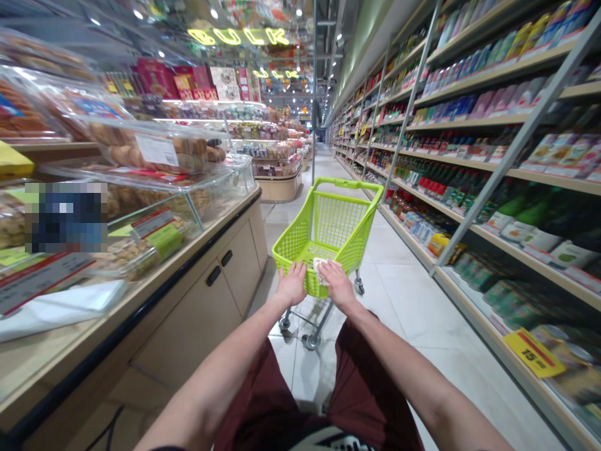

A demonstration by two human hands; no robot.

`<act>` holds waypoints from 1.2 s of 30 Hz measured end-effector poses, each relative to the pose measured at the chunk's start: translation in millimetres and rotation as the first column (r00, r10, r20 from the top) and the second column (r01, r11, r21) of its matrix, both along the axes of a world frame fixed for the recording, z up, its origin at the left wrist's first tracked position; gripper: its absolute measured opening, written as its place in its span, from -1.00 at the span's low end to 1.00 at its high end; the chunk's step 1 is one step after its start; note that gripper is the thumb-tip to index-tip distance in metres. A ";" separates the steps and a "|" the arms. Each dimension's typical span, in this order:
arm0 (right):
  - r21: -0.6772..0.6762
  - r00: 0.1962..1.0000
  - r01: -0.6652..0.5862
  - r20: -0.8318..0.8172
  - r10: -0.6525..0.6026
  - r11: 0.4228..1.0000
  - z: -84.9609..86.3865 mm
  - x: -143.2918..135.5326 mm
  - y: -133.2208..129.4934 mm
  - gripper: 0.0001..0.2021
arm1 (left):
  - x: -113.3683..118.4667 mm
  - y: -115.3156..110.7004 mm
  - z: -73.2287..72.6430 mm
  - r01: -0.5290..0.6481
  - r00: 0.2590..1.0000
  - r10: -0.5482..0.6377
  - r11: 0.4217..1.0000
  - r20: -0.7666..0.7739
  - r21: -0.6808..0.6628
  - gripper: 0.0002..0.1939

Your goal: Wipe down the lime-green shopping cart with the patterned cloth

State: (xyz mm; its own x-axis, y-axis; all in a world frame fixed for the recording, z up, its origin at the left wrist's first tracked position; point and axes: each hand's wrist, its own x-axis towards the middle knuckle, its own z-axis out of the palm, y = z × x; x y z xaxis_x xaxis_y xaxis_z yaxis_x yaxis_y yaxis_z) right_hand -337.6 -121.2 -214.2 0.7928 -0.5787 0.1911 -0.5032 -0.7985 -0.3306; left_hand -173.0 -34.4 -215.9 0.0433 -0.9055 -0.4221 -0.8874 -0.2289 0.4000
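Observation:
A bright green plastic shopping cart [340, 219] stands on the tiled floor in front of me, its basket bare inside. My left hand [292, 283] rests on the near rim of the cart, fingers curled over it. On the same rim, further right, lies my right hand [334, 280], with a crumpled white paper [320, 268] with reddish marks pressed under its fingers. Both arms reach forward above my dark red trousers.
To the left runs a wooden counter [188, 313] with clear bins and packed baked goods [154, 147]. Tall shelves of bottles and cans [488, 150] line the right side. Pale floor tiles [408, 300] lead down the aisle between them.

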 end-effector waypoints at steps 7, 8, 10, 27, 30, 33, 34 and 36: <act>-0.053 0.998 0.067 -0.004 -0.068 0.996 -0.3 -20.0 3.0 -0.47 | -3.0 3.5 2.0 0.072 0.996 -0.075 0.995 -0.041 -0.066 -0.22; -0.051 0.993 0.115 -0.002 -0.116 0.992 1.9 -21.9 -1.5 -0.47 | -0.1 3.1 1.4 0.057 0.997 -0.060 0.996 -0.041 -0.071 -0.23; -0.038 0.986 0.168 0.003 -0.168 0.985 4.9 -22.1 -6.7 -0.48 | 6.5 2.1 -0.2 -0.005 1.000 0.004 0.999 -0.025 -0.046 -0.25; -0.009 0.991 0.100 -0.086 -0.100 0.995 5.3 -21.6 -5.7 -0.47 | 28.4 9.6 -13.8 -0.086 0.995 0.087 0.996 0.054 -0.026 -0.31; -0.021 0.991 0.110 -0.069 -0.111 0.994 -3.2 -21.9 -1.5 -0.48 | 29.6 10.8 -10.2 -0.084 0.994 0.087 0.995 0.066 -0.049 -0.32; -0.022 0.995 0.090 -0.044 -0.091 0.996 -11.1 -12.8 1.3 -0.49 | 31.8 11.2 -2.7 -0.062 0.996 0.066 0.996 0.065 -0.067 -0.34; -0.018 0.997 0.069 -0.040 -0.070 0.997 -12.1 -11.2 0.4 -0.49 | 32.7 11.5 -0.4 -0.058 0.996 0.062 0.996 0.061 -0.065 -0.35; -0.008 0.999 0.034 -0.039 -0.035 0.999 -11.8 -11.5 -3.7 -0.48 | 33.5 12.8 2.8 -0.057 0.997 0.060 0.997 0.052 -0.054 -0.35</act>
State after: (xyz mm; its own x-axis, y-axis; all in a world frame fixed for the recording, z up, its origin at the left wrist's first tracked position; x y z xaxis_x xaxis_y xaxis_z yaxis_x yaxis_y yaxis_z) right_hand -349.1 -124.9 -226.0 0.7794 -0.6045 0.1645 -0.5429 -0.7828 -0.3042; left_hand -139.5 -21.5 -213.1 0.1181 -0.9217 -0.3694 -0.8937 -0.2609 0.3651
